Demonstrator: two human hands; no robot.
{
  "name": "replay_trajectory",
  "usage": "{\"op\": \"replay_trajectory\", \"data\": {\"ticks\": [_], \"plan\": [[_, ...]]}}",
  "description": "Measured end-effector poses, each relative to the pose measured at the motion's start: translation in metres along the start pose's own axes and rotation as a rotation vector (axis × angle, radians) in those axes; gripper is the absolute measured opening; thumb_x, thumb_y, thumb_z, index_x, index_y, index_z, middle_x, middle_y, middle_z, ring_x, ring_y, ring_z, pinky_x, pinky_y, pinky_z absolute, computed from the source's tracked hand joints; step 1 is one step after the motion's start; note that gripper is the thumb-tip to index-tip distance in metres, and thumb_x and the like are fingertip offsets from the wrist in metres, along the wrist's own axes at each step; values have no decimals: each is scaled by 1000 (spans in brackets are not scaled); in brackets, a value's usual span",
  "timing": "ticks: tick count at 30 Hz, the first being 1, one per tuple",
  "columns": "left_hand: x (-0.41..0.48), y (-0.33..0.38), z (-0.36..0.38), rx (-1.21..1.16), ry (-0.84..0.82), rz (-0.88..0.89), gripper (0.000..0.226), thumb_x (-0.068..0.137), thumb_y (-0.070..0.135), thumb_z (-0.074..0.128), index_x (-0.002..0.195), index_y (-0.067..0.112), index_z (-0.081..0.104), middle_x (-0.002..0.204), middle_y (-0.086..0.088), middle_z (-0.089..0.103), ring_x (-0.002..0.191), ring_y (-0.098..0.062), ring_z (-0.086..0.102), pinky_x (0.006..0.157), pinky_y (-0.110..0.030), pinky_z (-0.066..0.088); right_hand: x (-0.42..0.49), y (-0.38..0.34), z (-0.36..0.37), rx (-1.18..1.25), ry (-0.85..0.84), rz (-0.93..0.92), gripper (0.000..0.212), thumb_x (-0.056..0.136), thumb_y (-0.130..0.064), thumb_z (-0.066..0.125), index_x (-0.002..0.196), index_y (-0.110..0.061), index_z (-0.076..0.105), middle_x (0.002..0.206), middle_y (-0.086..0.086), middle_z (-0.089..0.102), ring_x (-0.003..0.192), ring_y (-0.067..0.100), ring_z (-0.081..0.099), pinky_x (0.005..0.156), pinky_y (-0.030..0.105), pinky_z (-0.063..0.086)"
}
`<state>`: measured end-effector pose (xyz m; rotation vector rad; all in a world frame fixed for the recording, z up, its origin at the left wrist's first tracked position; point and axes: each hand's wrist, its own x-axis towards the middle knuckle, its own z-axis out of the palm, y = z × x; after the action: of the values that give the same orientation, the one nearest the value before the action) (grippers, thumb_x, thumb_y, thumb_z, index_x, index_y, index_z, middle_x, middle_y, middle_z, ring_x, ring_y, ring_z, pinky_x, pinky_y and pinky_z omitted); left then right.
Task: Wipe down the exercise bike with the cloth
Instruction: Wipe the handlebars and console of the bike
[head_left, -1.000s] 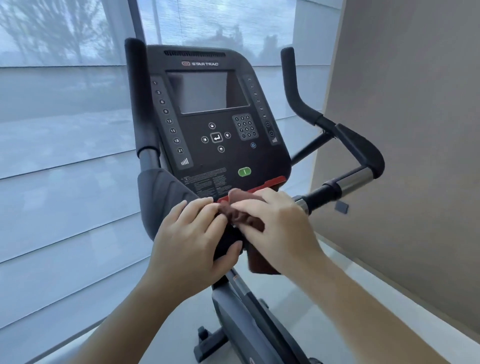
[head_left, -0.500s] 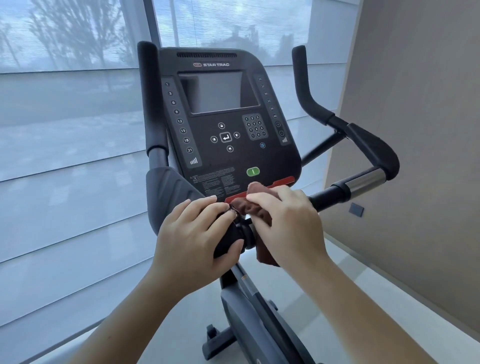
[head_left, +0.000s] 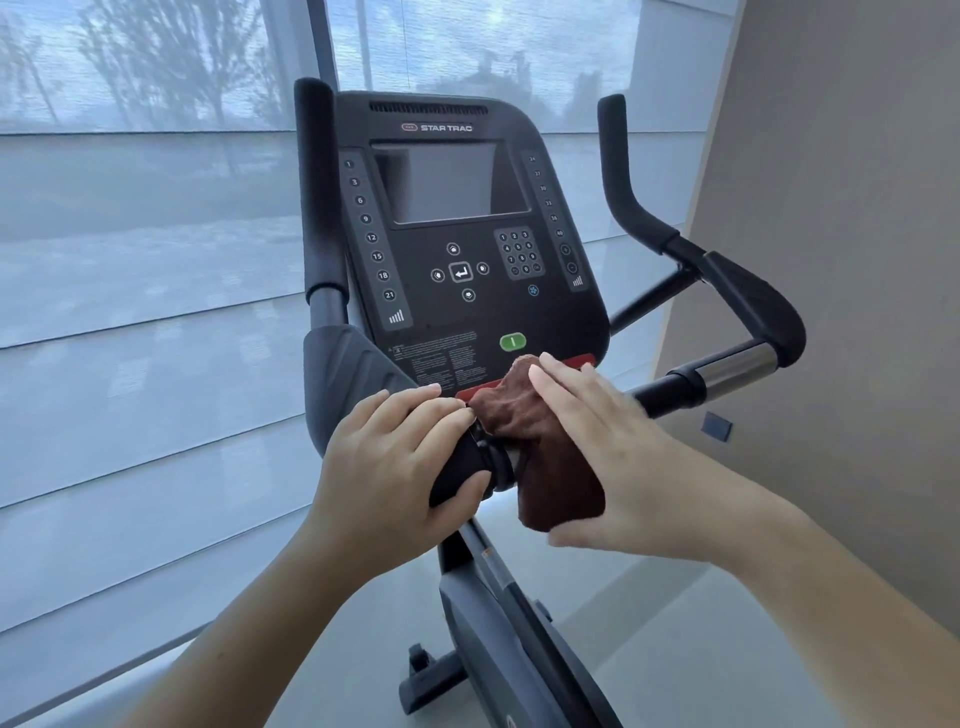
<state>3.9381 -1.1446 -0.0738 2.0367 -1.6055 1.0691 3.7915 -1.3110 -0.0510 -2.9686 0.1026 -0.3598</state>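
Observation:
The black exercise bike (head_left: 467, 234) stands in front of me, its console facing me with a dark screen and keypad. My left hand (head_left: 395, 467) is wrapped around the near black handlebar grip (head_left: 457, 473) just below the console. My right hand (head_left: 613, 457) presses a dark brown cloth (head_left: 545, 457) against the bar beside that grip, right under the console's red strip. The cloth drapes over the bar and hangs down below it, with my fingers flat across its top.
A right handlebar (head_left: 727, 291) with a chrome section (head_left: 737, 369) juts out toward a beige wall (head_left: 841, 260). Shaded windows (head_left: 130, 312) run along the left and behind. The bike frame (head_left: 498, 623) and a foot (head_left: 421, 680) rest on pale floor.
My right hand has flattened out and slid right and down along the bar, so more of the cloth shows hanging below. The left hand keeps its grip.

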Motion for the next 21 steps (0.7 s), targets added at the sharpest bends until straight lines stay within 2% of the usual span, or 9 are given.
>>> {"op": "replay_trajectory", "data": {"ticks": [2,4,5,7,10,13,17,19,21], "plan": [[0,1,0,2,-2,-13,39,78,38,55,98,7,69,100,-3,70,102,-27,62,85,-37,46,5,6,-3,-234,38,-17,115,65,-65,63,144,-26,-11,153,-12,-13,141,18,-13,115,42,-1],[0,1,-1,-2,-10,-24,39,78,38,55,98,7,69,100,-2,70,103,-26,62,85,-37,46,14,10,-8,-332,123,-81,116,61,-67,65,146,-16,5,153,3,4,140,20,0,114,39,5],[0,1,-1,-5,-14,-28,39,78,38,55,99,8,69,100,-2,70,103,-26,62,85,-37,46,18,11,-10,-301,145,-116,115,58,-64,69,145,-13,13,149,6,16,137,19,8,114,36,11],[0,2,-1,-8,-15,-32,39,78,38,54,99,8,69,101,-1,70,104,-25,61,86,-38,46,22,14,-10,-116,130,-162,114,57,-55,77,145,-14,17,141,2,28,130,15,21,111,31,22],[-1,2,-1,-2,-21,-29,38,79,38,54,97,8,69,101,-2,70,104,-25,61,86,-38,46,15,20,4,14,185,-248,100,61,-44,80,141,-24,22,144,3,31,130,19,33,110,32,28],[0,1,0,10,-9,-22,39,79,38,54,96,7,69,102,-4,69,102,-26,62,85,-37,45,9,24,22,-111,360,-302,81,65,-43,77,131,-20,36,145,15,35,126,27,40,106,37,34],[0,2,-1,-4,-4,-30,39,79,38,54,95,6,69,102,-5,68,101,-26,62,85,-37,45,16,11,54,-246,671,-254,63,71,-38,73,122,-15,45,131,22,51,113,38,53,95,50,46],[0,3,-2,-5,-14,-42,39,79,39,53,94,6,69,100,-4,69,102,-25,62,86,-36,44,20,5,64,-293,731,-268,57,73,-36,71,120,-15,46,127,22,54,109,39,56,93,49,47],[0,3,-3,-2,-28,-58,40,79,39,53,94,6,68,100,-4,68,103,-24,62,86,-36,43,23,10,60,-296,717,-332,55,73,-38,70,118,-16,48,125,20,57,107,37,58,93,47,48]]}}
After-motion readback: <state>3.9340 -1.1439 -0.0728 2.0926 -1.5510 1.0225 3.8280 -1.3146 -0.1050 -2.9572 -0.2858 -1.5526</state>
